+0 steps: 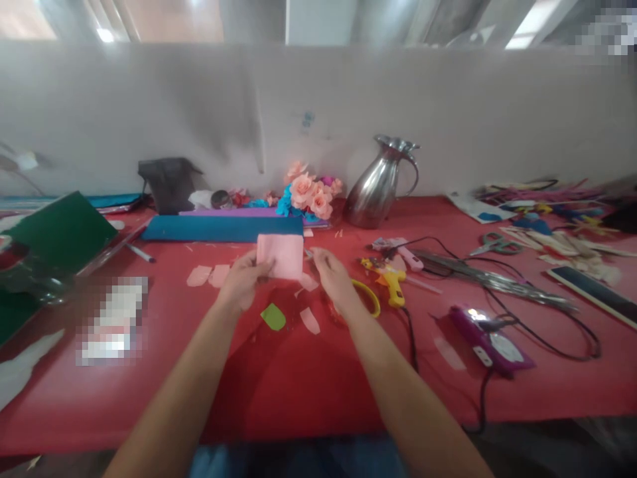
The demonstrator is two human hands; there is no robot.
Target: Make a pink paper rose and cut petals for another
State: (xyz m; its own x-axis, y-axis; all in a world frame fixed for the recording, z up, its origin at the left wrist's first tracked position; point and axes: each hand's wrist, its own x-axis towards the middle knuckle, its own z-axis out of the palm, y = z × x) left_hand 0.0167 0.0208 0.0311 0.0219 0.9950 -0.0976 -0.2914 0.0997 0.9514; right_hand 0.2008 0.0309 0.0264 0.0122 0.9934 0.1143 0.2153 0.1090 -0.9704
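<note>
My left hand (243,282) pinches a folded piece of pink crepe paper (281,256) by its left side, holding it up over the red table. Close to the paper's right edge, my right hand (329,271) is closed with its fingers together. A small, pale metallic tip (308,253) pokes out from those fingers toward the paper; the rest of that tool is hidden. Cut pink paper pieces (200,275) lie left of my left hand. Below the hands are a green paper petal (273,317) and a pink one (310,321). Partly behind my right forearm sits a yellow ring (369,297).
Paper flowers (311,192) and a steel jug (382,182) stand at the back by a blue paper stack (223,228). To the right lie a yellow glue gun (395,287), green-handled scissors (497,244), wires (502,279), a purple power strip (492,342) with cords, and a phone (597,292).
</note>
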